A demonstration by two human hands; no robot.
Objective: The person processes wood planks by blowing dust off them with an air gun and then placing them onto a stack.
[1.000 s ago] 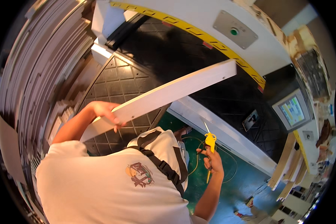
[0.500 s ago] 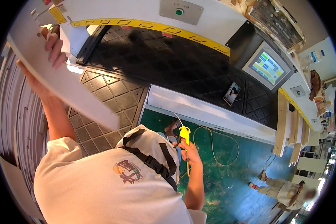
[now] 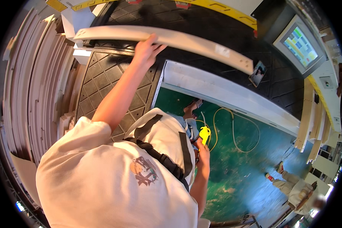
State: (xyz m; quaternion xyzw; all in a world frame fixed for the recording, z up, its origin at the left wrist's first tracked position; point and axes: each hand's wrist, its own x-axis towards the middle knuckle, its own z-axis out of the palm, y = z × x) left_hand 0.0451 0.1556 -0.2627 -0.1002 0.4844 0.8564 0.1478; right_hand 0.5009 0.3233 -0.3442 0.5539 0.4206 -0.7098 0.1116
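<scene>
A long, narrow, pale board [image 3: 194, 46] with small holes near its ends stretches above the black grid-patterned machine bed. My left hand [image 3: 145, 53] grips it near the middle of its near edge, fingers closed round that edge. Low at my right side, my right hand [image 3: 203, 152] is wrapped round a yellow air blow gun [image 3: 205, 133]. A yellow hose [image 3: 215, 121] loops over the floor beside the gun.
Many boards stand stacked on the left [image 3: 34, 79]. A touch screen [image 3: 301, 45] sits at the far right, with a phone [image 3: 257, 74] propped near the board's right end. Wooden strips [image 3: 306, 114] stick out below. Another person [image 3: 294, 192] is at the lower right.
The board has swung from steeply tilted at the far left to lying across above the machine bed, carried rightward by my left hand. The blow gun sits slightly lower and further right in view.
</scene>
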